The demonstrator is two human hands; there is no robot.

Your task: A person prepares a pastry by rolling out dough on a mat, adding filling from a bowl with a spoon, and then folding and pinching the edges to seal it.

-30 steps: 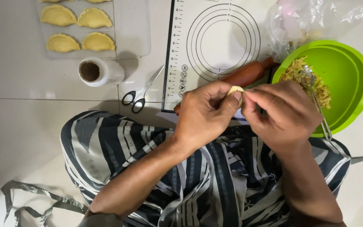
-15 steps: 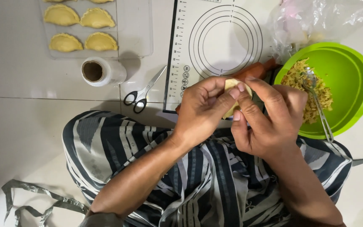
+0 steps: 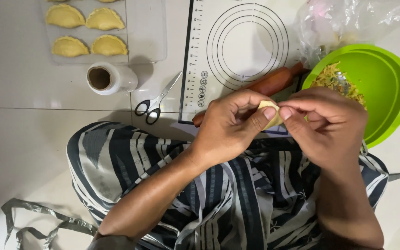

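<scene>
Both my hands pinch one small pale yellow dough piece (image 3: 271, 116) above my lap. My left hand (image 3: 232, 125) holds it from the left, thumb pressed on its edge. My right hand (image 3: 329, 125) grips it from the right with fingertips and covers most of it. Just behind the hands lies a brown wooden rolling pin (image 3: 269, 85) on the white round-marked pastry mat (image 3: 237, 41). A green bowl (image 3: 385, 88) with shredded filling (image 3: 334, 81) sits to the right, partly hidden by my right hand.
A clear tray (image 3: 144, 37) at top left holds several folded yellow pastries (image 3: 86, 30). A roll of plastic wrap (image 3: 109, 78) and black-handled scissors (image 3: 156, 102) lie on the white floor. A crumpled clear plastic bag (image 3: 348, 21) is at top right. My striped cloth (image 3: 237, 194) covers my lap.
My hands have shifted slightly lower and closer together around the dough piece, with the right fingertips turning to pinch its edge. Nothing else moved.
</scene>
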